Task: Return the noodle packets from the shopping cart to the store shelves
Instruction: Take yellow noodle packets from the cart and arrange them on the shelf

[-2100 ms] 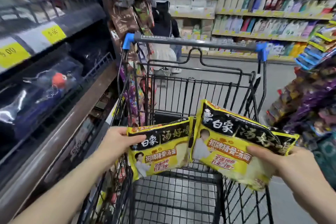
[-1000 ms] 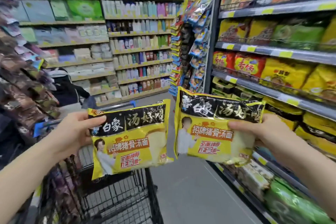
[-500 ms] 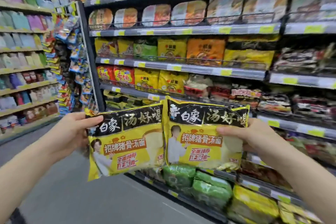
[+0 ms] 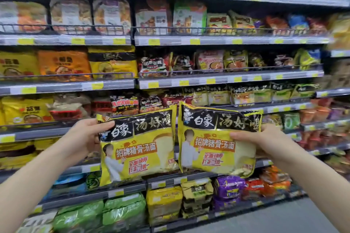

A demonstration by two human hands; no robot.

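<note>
I hold two identical yellow-and-black noodle packets side by side in front of the store shelves (image 4: pixel 227 77). My left hand (image 4: pixel 83 138) grips the left noodle packet (image 4: pixel 138 147) at its upper left corner, thumb across the front. My right hand (image 4: pixel 265 140) grips the right noodle packet (image 4: pixel 214 143) at its right edge, thumb on the front. Both packets hang upright, facing me, almost touching in the middle. The shopping cart is out of view.
The shelving fills the view, with several tiers packed with noodle bags behind wire rails and yellow price tags. Green multipacks (image 4: pixel 117 212) and yellow packs (image 4: pixel 164 204) sit on the bottom tier. Grey aisle floor (image 4: pixel 284 219) shows at lower right.
My view has swung right, from the cart to facing the noodle shelves head on. Both hands keep their grip on the packets, still held up side by side.
</note>
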